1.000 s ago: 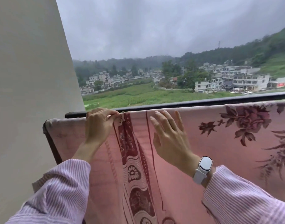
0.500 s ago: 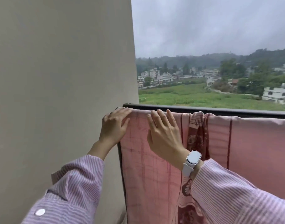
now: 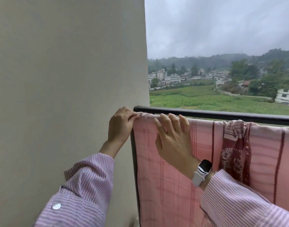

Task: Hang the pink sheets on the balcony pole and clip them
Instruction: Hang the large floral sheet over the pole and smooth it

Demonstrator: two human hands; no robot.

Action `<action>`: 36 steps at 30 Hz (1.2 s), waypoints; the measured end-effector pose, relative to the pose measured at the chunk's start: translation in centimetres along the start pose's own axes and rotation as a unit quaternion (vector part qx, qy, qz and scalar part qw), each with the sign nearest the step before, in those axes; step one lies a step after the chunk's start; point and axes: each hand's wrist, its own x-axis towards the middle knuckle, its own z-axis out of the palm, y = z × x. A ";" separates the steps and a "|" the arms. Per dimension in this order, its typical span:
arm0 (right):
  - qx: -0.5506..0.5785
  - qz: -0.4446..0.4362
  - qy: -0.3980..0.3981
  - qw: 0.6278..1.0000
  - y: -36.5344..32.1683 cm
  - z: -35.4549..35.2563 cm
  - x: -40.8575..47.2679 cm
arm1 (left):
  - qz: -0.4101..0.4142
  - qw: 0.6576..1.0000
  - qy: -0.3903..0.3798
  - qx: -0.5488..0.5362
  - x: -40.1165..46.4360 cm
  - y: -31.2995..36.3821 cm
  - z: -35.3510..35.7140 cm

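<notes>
Both hands have shifted left to the sheet's corner by the beige plaster wall (image 3: 66,79). Head view: pink checked cotton sheet (image 3: 173,185) draped over the black metal balcony pole (image 3: 222,114), unclipped. Left hand (image 3: 121,125) pinches the corner edge; right hand (image 3: 171,136), fingers loosely spread, presses the top fold flat.

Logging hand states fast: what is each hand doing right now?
Left hand: shut, pinching the pink sheet corner at the pole.
Right hand: open, flat on the sheet's top edge.
</notes>
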 end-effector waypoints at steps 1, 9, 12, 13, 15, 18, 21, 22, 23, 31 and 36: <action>-0.004 0.004 0.007 1.000 0.0 0.0 0.1 | 0.009 1.000 0.009 -0.005 0.1 -0.1 0.1; -0.043 0.046 0.006 0.998 -2.4 0.1 1.1 | 0.103 0.994 0.007 0.040 1.3 -2.7 0.0; -0.059 0.059 -0.023 0.996 -3.4 -0.1 1.4 | 0.068 0.997 0.028 0.033 2.1 -4.2 -1.1; -0.063 0.062 -0.028 0.996 -3.6 -0.2 1.6 | 0.046 0.998 0.038 0.031 2.4 -4.9 -1.7; -0.075 0.068 -0.035 0.994 -4.0 -0.4 2.0 | -0.005 0.998 0.046 0.032 2.7 -6.6 -2.5; -0.093 0.069 -0.043 0.992 -4.6 -0.3 2.5 | -0.060 0.997 0.007 0.047 1.8 -9.2 -2.6; -0.092 0.071 -0.052 0.992 -5.0 0.1 2.3 | -0.068 0.997 -0.041 0.015 0.4 -10.2 -1.7; -0.090 0.070 -0.050 0.992 -4.9 0.2 2.3 | -0.078 0.995 -0.052 -0.033 0.4 -10.1 -1.5; -0.087 0.070 -0.048 0.993 -4.9 0.3 2.3 | -0.094 0.989 -0.066 -0.097 0.5 -9.8 -1.5; -0.097 0.064 -0.055 0.992 -3.7 0.5 2.2 | -0.144 0.908 -0.254 -0.300 2.0 -8.8 -0.9; -0.111 0.069 -0.036 0.991 -1.7 0.1 1.3 | -0.148 0.976 -0.049 -0.150 2.0 -9.0 -0.8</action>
